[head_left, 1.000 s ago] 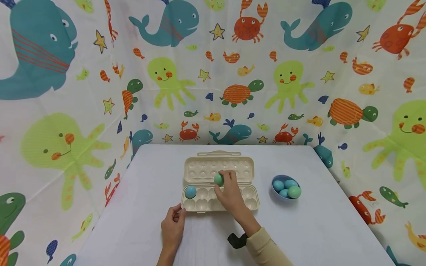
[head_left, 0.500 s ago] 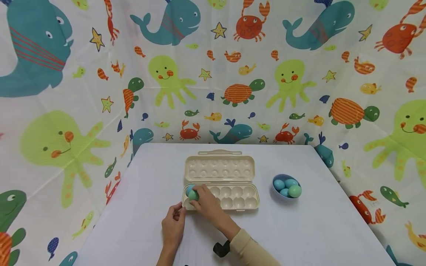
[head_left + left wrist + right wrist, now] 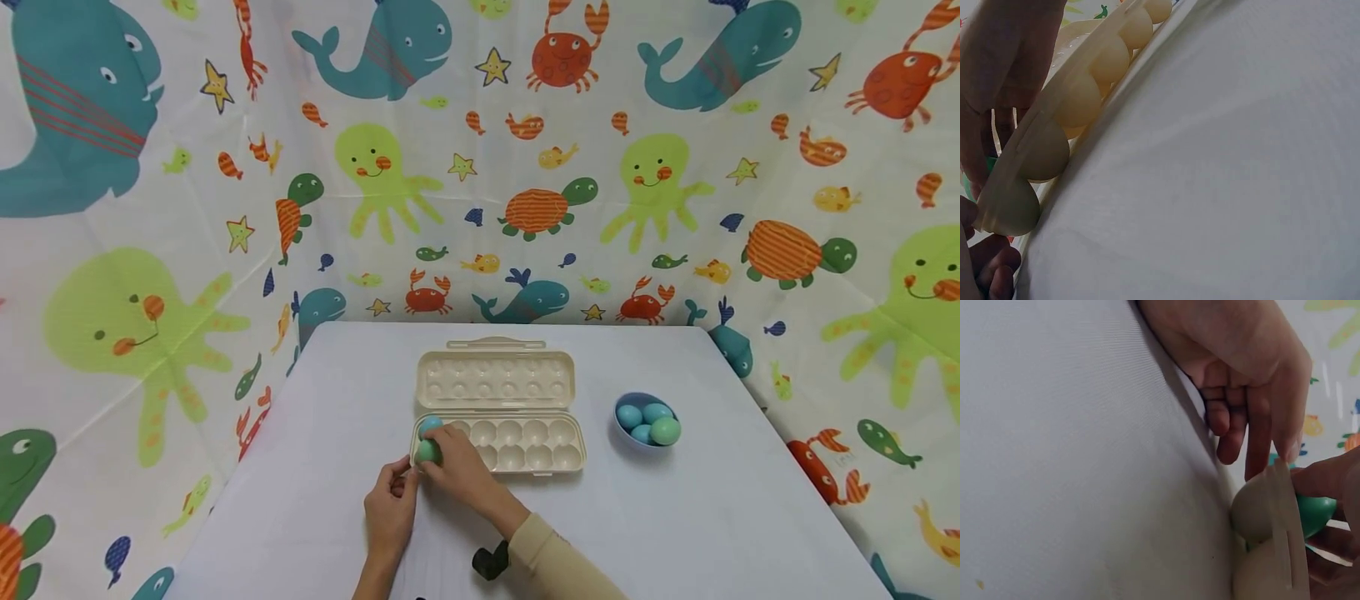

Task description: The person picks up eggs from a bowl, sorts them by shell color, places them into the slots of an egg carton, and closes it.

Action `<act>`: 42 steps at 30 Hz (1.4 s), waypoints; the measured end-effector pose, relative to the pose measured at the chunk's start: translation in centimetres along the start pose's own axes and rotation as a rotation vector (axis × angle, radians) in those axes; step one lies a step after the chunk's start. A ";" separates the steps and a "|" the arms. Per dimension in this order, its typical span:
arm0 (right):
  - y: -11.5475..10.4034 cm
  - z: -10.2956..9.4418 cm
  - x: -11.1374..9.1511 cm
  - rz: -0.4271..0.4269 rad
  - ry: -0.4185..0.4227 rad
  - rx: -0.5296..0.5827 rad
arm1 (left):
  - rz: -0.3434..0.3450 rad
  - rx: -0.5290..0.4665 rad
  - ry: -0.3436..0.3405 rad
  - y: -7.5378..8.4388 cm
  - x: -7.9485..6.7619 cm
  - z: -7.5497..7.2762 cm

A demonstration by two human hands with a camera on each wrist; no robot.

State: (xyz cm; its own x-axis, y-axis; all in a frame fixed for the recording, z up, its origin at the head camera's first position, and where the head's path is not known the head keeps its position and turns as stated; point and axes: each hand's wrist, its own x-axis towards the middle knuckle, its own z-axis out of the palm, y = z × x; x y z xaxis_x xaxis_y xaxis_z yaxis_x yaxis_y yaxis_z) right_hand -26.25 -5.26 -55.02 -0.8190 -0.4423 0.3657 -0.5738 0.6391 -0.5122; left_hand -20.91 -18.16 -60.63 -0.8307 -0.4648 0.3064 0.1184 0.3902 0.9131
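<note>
Green egg (image 3: 426, 452) held at carton (image 3: 522, 444)

In the lower centre, it is gripped by the right hand (image 3: 463, 467), fingers curled; its underside is hidden. The blue egg (image 3: 431, 423) is partly covered. A carton corner is pinched by the left hand (image 3: 390, 510), forearm cut off.

Green egg (image 3: 428, 452) partly hidden, blue egg (image 3: 430, 424) partly covered, sleeve (image 3: 564, 560) cut by head view's bottom edge

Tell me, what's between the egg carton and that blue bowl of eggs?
Just a bare strip of white tabletop lies between the egg carton and the blue bowl; the head view shows it.
</note>
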 end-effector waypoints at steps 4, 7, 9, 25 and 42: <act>0.1 0.0 0.4 0.050 -0.030 0.038 | 0.002 0.004 0.014 0.1 -0.1 0.0; 0.2 0.0 0.5 0.096 -0.049 0.089 | 0.001 0.004 0.015 0.2 -0.2 0.0; 0.2 0.0 0.6 0.126 -0.055 0.131 | -0.010 0.002 0.010 0.2 -0.3 -0.1; 0.3 -0.3 0.2 0.182 -0.079 0.156 | -0.007 -0.005 -0.006 0.2 -0.7 0.4; 0.1 -3.3 0.0 0.081 0.069 -0.018 | -0.005 0.040 0.016 0.3 -0.1 0.1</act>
State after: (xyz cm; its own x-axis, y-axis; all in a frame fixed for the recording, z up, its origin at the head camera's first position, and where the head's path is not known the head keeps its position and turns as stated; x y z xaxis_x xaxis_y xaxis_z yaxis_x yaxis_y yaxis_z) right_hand -26.28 -3.13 -52.54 -0.8600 -0.3443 0.3767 -0.5048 0.6825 -0.5285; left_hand -20.85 -17.95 -60.40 -0.8223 -0.4793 0.3067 0.0925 0.4192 0.9032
